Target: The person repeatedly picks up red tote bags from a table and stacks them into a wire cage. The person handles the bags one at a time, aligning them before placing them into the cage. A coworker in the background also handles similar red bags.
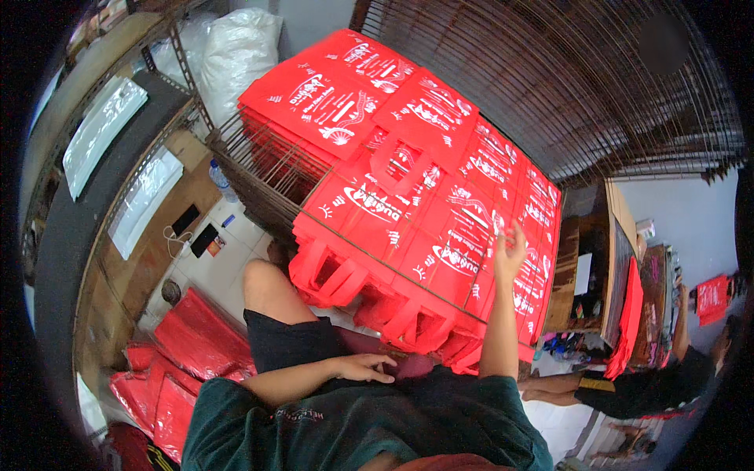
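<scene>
Red tote bags (pixel 345 271) with white printing lie in rows on a wire rack (pixel 271 169) in front of me. Their loop handles hang over the near edge. One bag (pixel 428 118) lies across the others, its handle pointing toward me. My right hand (pixel 510 253) is raised over the right part of the bags, fingers apart and slightly bent, holding nothing. Whether it touches the fabric, I cannot tell. Down at my lap rests my left hand (pixel 363 368), its fingers loosely stretched out and nothing in them.
More wire rack layers (pixel 581 86) tilt up behind the bags. Plastic-wrapped red packs (pixel 200 337) lie on the floor at left, near phones (pixel 204 239) and a water bottle (pixel 220 180). A dark shelf (pixel 67 259) stands far left. Another person (pixel 652 385) works at right.
</scene>
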The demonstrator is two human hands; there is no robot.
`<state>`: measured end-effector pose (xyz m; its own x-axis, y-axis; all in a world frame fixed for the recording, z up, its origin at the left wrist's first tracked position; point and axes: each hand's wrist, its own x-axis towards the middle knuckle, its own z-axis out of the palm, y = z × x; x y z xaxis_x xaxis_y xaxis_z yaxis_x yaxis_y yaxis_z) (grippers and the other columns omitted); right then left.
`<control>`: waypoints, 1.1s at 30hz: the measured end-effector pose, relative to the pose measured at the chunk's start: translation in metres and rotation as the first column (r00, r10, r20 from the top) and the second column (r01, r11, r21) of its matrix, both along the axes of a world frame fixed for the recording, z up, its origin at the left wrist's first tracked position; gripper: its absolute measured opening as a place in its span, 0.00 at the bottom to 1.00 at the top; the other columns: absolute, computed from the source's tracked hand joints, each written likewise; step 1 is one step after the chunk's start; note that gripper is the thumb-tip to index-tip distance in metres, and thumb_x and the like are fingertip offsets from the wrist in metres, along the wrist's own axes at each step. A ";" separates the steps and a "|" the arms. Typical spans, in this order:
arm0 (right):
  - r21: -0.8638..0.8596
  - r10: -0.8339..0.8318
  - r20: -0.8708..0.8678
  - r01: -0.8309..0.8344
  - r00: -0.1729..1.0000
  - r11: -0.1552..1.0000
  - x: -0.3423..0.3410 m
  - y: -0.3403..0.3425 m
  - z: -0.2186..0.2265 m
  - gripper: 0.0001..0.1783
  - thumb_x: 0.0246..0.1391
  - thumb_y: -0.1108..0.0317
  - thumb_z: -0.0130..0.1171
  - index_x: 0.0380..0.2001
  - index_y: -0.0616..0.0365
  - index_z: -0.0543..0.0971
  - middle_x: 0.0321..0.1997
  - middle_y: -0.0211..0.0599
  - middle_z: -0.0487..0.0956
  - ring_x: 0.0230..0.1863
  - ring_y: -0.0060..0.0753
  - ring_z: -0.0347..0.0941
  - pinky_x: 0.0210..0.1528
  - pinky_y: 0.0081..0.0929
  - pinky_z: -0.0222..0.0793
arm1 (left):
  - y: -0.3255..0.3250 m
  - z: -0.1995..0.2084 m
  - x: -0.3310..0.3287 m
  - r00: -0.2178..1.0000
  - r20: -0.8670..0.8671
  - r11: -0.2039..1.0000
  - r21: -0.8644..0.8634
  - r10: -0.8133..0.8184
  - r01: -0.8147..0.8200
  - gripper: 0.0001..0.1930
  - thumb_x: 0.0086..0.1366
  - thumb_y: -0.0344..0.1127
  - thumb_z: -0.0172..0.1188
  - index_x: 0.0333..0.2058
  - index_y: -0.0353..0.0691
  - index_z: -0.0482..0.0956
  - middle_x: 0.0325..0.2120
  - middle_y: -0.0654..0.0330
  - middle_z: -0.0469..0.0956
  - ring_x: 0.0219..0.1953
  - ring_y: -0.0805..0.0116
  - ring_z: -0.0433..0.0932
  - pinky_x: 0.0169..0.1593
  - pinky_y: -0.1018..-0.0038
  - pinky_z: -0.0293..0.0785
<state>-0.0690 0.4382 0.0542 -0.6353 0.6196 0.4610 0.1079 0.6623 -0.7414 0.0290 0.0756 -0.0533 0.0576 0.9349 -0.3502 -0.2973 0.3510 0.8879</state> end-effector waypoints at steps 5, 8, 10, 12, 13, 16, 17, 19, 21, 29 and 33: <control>0.370 -0.328 0.000 0.304 0.945 0.878 0.127 0.072 0.001 0.20 0.51 0.67 0.57 0.48 0.59 0.73 0.43 0.43 0.73 0.44 0.41 0.68 0.46 0.36 0.64 | -0.003 0.005 0.003 0.998 -0.046 0.999 -0.009 -0.035 0.034 0.38 0.56 0.61 0.56 0.58 0.40 0.60 0.38 0.54 0.72 0.38 0.67 0.72 0.40 0.73 0.69; 0.488 -0.568 0.116 0.452 0.815 0.747 0.177 0.075 0.008 0.22 0.54 0.57 0.52 0.49 0.56 0.72 0.46 0.48 0.72 0.48 0.50 0.66 0.49 0.42 0.61 | -0.001 0.013 0.004 0.999 -0.033 0.998 -0.044 -0.041 0.040 0.37 0.58 0.59 0.55 0.58 0.41 0.60 0.40 0.53 0.72 0.40 0.67 0.71 0.41 0.73 0.69; 0.548 -0.669 0.170 0.494 0.724 0.675 0.200 0.081 -0.002 0.24 0.56 0.51 0.48 0.52 0.52 0.70 0.50 0.47 0.70 0.51 0.50 0.64 0.50 0.45 0.60 | 0.001 0.014 0.008 0.999 -0.038 0.998 -0.060 -0.034 0.032 0.35 0.58 0.57 0.56 0.58 0.40 0.60 0.39 0.54 0.72 0.40 0.67 0.71 0.41 0.73 0.69; 0.621 -0.753 0.156 0.529 0.640 0.578 0.215 0.087 -0.020 0.27 0.57 0.47 0.44 0.55 0.48 0.68 0.53 0.45 0.68 0.53 0.50 0.62 0.50 0.49 0.59 | 0.005 0.013 0.007 0.999 -0.028 0.998 -0.052 -0.032 0.030 0.33 0.59 0.52 0.57 0.58 0.40 0.60 0.38 0.56 0.73 0.38 0.69 0.70 0.39 0.76 0.68; 0.605 -0.778 0.194 0.552 0.598 0.575 0.218 0.094 -0.030 0.28 0.58 0.46 0.41 0.58 0.45 0.65 0.55 0.45 0.66 0.56 0.49 0.59 0.51 0.52 0.58 | 0.006 0.009 0.008 0.999 -0.025 0.998 -0.056 -0.019 0.018 0.33 0.59 0.51 0.57 0.58 0.40 0.60 0.37 0.57 0.73 0.37 0.70 0.70 0.38 0.76 0.67; 0.527 -0.730 0.181 0.562 0.659 0.638 0.204 0.085 -0.016 0.29 0.57 0.48 0.42 0.59 0.45 0.62 0.59 0.49 0.62 0.60 0.52 0.55 0.55 0.54 0.52 | 0.008 0.005 0.008 0.999 -0.052 0.995 -0.097 0.015 -0.020 0.31 0.59 0.48 0.58 0.57 0.41 0.61 0.32 0.61 0.73 0.32 0.74 0.68 0.35 0.78 0.66; 0.505 -0.752 0.229 0.585 0.618 0.635 0.199 0.077 -0.009 0.28 0.57 0.49 0.43 0.59 0.47 0.62 0.59 0.50 0.61 0.60 0.52 0.54 0.56 0.54 0.51 | 0.008 0.007 0.007 0.999 -0.020 0.994 -0.095 0.043 -0.044 0.30 0.60 0.47 0.58 0.57 0.41 0.61 0.32 0.62 0.73 0.31 0.75 0.68 0.35 0.79 0.66; 0.462 -0.756 0.180 0.625 0.629 0.630 0.198 0.080 -0.016 0.27 0.57 0.49 0.44 0.57 0.48 0.64 0.58 0.50 0.62 0.59 0.52 0.54 0.57 0.53 0.51 | 0.007 0.012 0.006 0.994 0.047 0.990 -0.108 0.096 -0.090 0.29 0.60 0.45 0.58 0.57 0.41 0.62 0.32 0.62 0.73 0.31 0.76 0.68 0.35 0.79 0.66; 0.438 -0.720 0.088 0.623 0.688 0.648 0.200 0.077 -0.017 0.25 0.56 0.51 0.46 0.53 0.53 0.68 0.54 0.48 0.64 0.58 0.50 0.56 0.55 0.50 0.52 | 0.009 0.016 0.006 0.993 0.046 0.982 -0.160 0.105 -0.096 0.25 0.62 0.41 0.56 0.56 0.41 0.63 0.31 0.62 0.74 0.30 0.77 0.67 0.34 0.81 0.65; 0.307 -0.711 0.076 0.662 0.699 0.684 0.213 0.075 -0.015 0.25 0.57 0.51 0.45 0.51 0.55 0.69 0.55 0.49 0.63 0.60 0.48 0.53 0.60 0.46 0.46 | 0.001 0.011 -0.001 0.945 0.277 0.984 -0.084 0.173 -0.155 0.22 0.63 0.38 0.52 0.55 0.40 0.64 0.31 0.60 0.74 0.29 0.77 0.67 0.34 0.82 0.63; 0.275 -0.684 0.040 0.650 0.728 0.708 0.214 0.072 -0.013 0.23 0.57 0.53 0.47 0.50 0.56 0.70 0.55 0.48 0.63 0.60 0.48 0.54 0.60 0.46 0.45 | -0.002 0.014 0.000 0.940 0.297 0.984 -0.097 0.169 -0.146 0.22 0.64 0.40 0.50 0.55 0.39 0.63 0.32 0.59 0.73 0.29 0.76 0.66 0.34 0.82 0.62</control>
<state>0.1448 0.5098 0.0410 -0.1598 0.7930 0.5879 0.6699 0.5245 -0.5255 0.0291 0.0736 -0.0391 0.0257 0.9133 -0.4065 -0.6048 0.3380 0.7211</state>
